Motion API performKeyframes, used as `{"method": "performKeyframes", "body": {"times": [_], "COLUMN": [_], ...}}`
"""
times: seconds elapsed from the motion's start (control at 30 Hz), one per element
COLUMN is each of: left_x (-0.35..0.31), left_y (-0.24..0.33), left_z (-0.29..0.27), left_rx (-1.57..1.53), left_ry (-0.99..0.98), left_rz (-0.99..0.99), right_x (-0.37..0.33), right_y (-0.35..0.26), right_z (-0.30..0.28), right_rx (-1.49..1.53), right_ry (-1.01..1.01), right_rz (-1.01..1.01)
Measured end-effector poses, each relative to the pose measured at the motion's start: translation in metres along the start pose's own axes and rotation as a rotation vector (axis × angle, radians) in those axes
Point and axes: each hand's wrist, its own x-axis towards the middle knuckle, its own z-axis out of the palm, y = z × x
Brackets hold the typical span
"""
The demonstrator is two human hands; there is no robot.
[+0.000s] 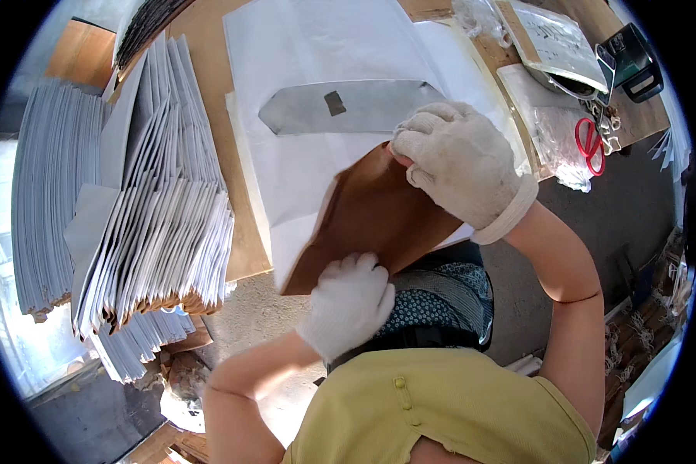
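Both of my hands wear white knit gloves. Between them, over the table's near edge, is a tilted piece of brown paper (379,205) with a pale left edge; whether it is a bag or a single sheet I cannot tell. My right hand (460,158) pinches its upper end, fingers closed. At its lower edge my left hand (350,298) grips with curled fingers. Just beyond the brown paper, a flat grey plate (363,104) with angled ends and a small dark patch lies on large white paper sheets (317,46). The right glove overlaps the plate's right end.
Tall stacks of folded white paper (158,201) with brown ends stand at the left of the wooden table (247,259). At the far right are red-handled scissors (590,147), clear plastic bags (557,116), a white packet (553,42) and a dark green device (630,62).
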Motion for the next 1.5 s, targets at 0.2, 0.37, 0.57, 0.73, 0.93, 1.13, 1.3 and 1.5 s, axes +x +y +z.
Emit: {"method": "performKeyframes", "body": {"times": [0.2,0.37,0.57,0.73,0.93,1.13,1.3,1.5], "left_x": [0.089,0.178,0.192,0.184,0.203,0.203,0.202,0.166], "left_y": [-0.041,0.007,-0.026,-0.068,-0.123,-0.103,-0.094,-0.094], "left_z": [0.035,0.001,0.055,0.019,-0.036,-0.01,-0.002,-0.033], "left_rx": [0.228,0.309,-0.029,-0.048,-0.954,-0.276,-0.225,-0.115], "left_ry": [0.172,-0.157,-0.342,-0.267,-0.357,-0.013,0.025,0.25], "left_rz": [0.21,0.223,-0.03,0.355,-0.134,-0.029,-0.076,0.002], "right_x": [-0.04,-0.108,-0.119,-0.12,-0.12,-0.115,-0.128,-0.073], "right_y": [0.065,0.094,0.035,0.017,0.014,0.003,-0.028,0.012], "right_z": [0.015,0.062,0.065,0.092,0.102,0.104,0.107,0.118], "right_rx": [0.498,0.099,0.598,0.322,0.069,-0.104,0.119,-0.075], "right_ry": [0.126,-0.026,0.322,0.198,0.067,-0.086,-0.256,-0.098], "right_rz": [0.367,0.448,0.643,0.486,0.375,0.348,0.071,0.266]}}
